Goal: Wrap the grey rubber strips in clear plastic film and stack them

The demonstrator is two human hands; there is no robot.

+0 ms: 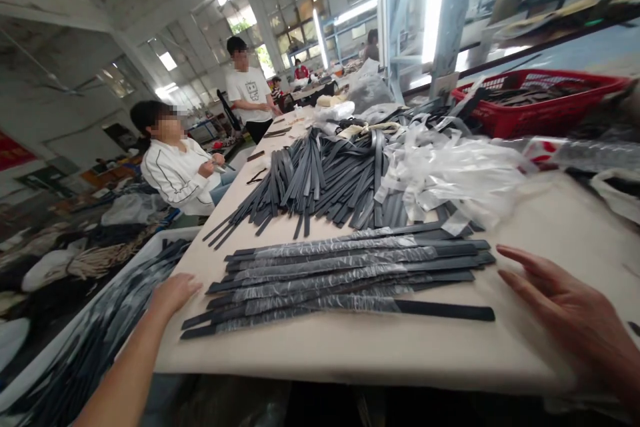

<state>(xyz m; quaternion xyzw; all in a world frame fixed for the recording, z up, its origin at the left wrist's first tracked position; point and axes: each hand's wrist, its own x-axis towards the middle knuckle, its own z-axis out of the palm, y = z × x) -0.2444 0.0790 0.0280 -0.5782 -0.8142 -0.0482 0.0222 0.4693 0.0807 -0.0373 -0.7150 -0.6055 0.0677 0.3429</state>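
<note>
Several dark grey flat straps (325,273) lie side by side across the front of the table, their middles wrapped in clear plastic film. My left hand (175,292) is just off their left ends, fingers loosely stretched, nothing visible in it. Beyond the right ends, my right hand (565,300) is open with its thumb and fingers apart, pointing toward the straps. Behind the wrapped row spreads a large heap of loose dark straps (320,173). White translucent plastic strips (450,167) are piled to the right of that heap.
A white bin (165,235) full of dark straps stands against the table's left side. At the back right sits a red plastic basket (545,117). One person (175,170) sits at the left; another (250,90) stands farther back. A blue-grey post (450,27) rises behind the table.
</note>
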